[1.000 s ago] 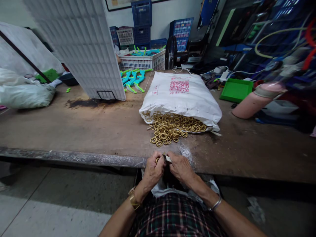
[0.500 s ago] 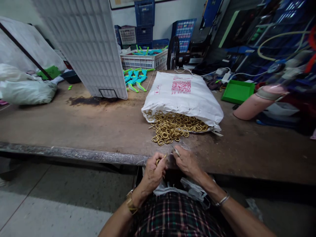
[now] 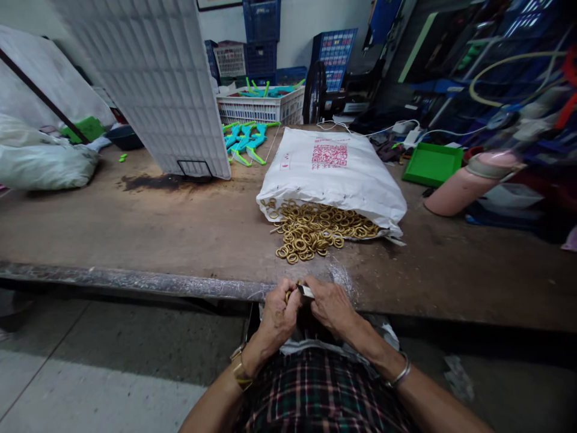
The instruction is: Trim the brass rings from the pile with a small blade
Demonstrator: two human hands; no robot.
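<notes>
At the table's front edge, my left hand (image 3: 278, 316) is closed on a gold-coloured ring (image 3: 287, 296), partly hidden by the fingers. My right hand (image 3: 333, 308) grips what looks like a small knife (image 3: 307, 291) with a pale handle and a dark blade. Its tip meets the ring at my left fingertips; the exact contact is too small to make out. Just beyond both hands lies a pile of gold-coloured rings (image 3: 301, 242), spilling from the mouth of a white sack (image 3: 288, 183) with red print.
The brown table (image 3: 135, 240) carries a tall white ribbed panel (image 3: 157, 90) in a wire stand. Turquoise and green plastic parts (image 3: 246, 141) lie behind it. To the right are a green tray (image 3: 433, 164) and a tilted pink bottle (image 3: 462, 189). A white crate (image 3: 265, 109) stands behind.
My right hand has moved left, bringing the small knife from apart to against the ring in my left hand. My left hand has stayed nearly in place.
</notes>
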